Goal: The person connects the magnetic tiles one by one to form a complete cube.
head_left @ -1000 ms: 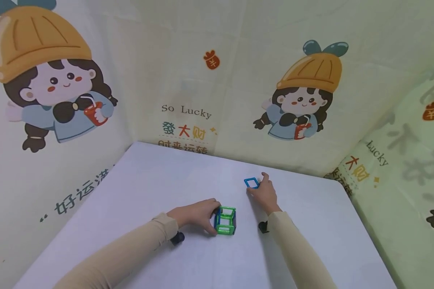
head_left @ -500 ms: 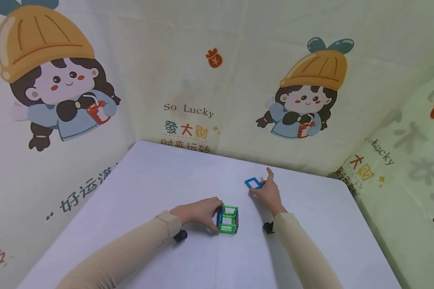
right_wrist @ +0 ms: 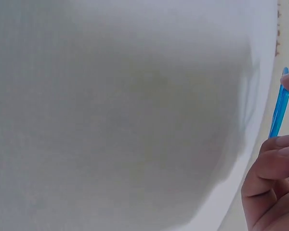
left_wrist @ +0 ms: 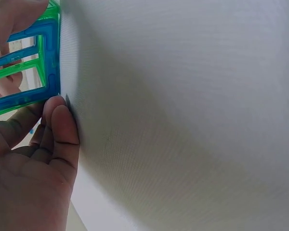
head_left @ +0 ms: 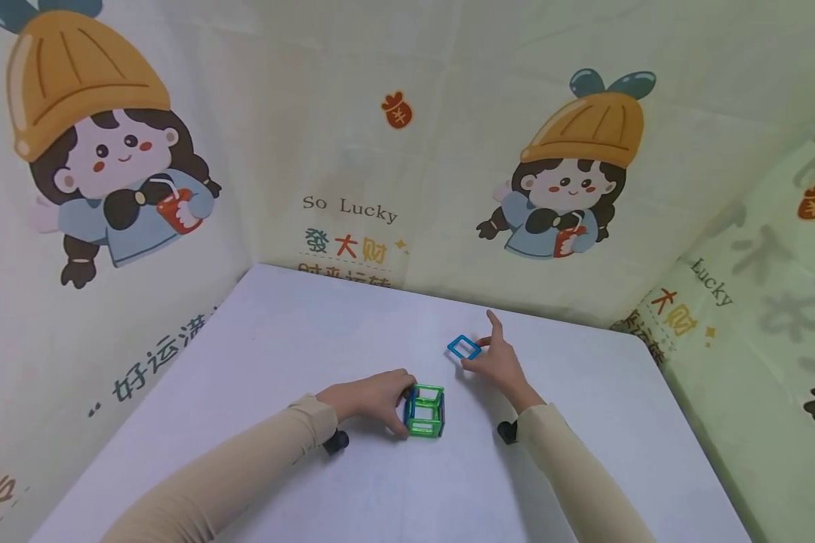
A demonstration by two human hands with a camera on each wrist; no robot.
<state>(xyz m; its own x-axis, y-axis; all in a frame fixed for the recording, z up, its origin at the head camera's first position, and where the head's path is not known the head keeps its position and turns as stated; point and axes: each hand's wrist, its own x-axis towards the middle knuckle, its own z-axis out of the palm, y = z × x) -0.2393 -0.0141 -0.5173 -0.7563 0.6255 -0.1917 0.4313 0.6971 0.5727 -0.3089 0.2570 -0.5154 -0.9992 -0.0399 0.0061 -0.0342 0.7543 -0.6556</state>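
On the table stands a small box frame (head_left: 425, 428) built of green and blue magnetic tiles. My left hand (head_left: 370, 400) grips it from the left, thumb on the near side and fingers on the far side. In the left wrist view, a blue tile (left_wrist: 52, 57) forms the side nearest the palm. Farther back, my right hand (head_left: 502, 366) pinches a blue square magnetic tile (head_left: 450, 348) by its edge, with one finger pointing up. The right wrist view shows that tile (right_wrist: 280, 108) edge-on between thumb and finger, apart from the tabletop.
The white table (head_left: 299, 324) spreads around both hands. Behind it and at both sides hangs a printed cloth (head_left: 353, 151) with cartoon figures and lettering. A dark wrist camera (head_left: 508, 432) sits under the right wrist, another (head_left: 336, 442) under the left.
My right hand has lifted the blue tile off the table and shifted slightly left, tilting it. My left hand and the box frame stay in place; the head view sways a little.
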